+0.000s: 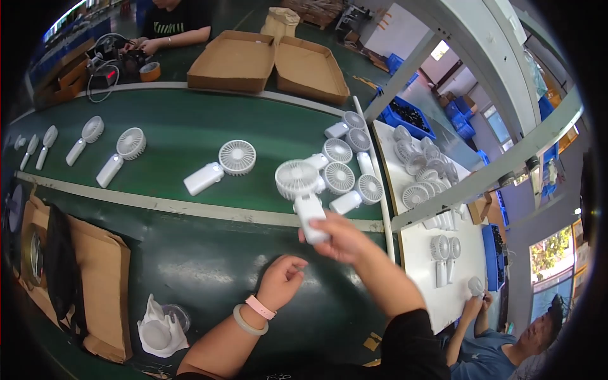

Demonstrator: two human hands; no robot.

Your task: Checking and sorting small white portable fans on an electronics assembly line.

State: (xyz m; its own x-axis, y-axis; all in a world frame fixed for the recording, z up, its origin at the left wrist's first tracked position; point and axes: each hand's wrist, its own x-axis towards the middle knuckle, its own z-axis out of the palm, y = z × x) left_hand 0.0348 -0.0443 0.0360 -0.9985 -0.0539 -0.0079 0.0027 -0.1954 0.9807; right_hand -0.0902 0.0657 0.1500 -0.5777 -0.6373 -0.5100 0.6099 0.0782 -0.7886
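My right hand (340, 239) is closed around the handle of a white handheld fan (310, 212). The fan's round head points up and away, over the near edge of the green conveyor belt (171, 114). My left hand (283, 278) is just above the dark green work surface (209, 253); its fingers curl inward and I see nothing in them. Beyond the held fan, a cluster of several white fans (339, 177) lies at the belt's right end. A single fan (220, 168) lies left of it, with several more spaced out farther left.
Two open cardboard trays (231, 60) stand past the belt. At lower left are a cardboard box (101, 272) and a white plastic-wrapped item (161, 332). More fans (421, 161) crowd a white table (418, 247) beyond a metal frame. One co-worker (500, 348) sits right, another (174, 25) far left.
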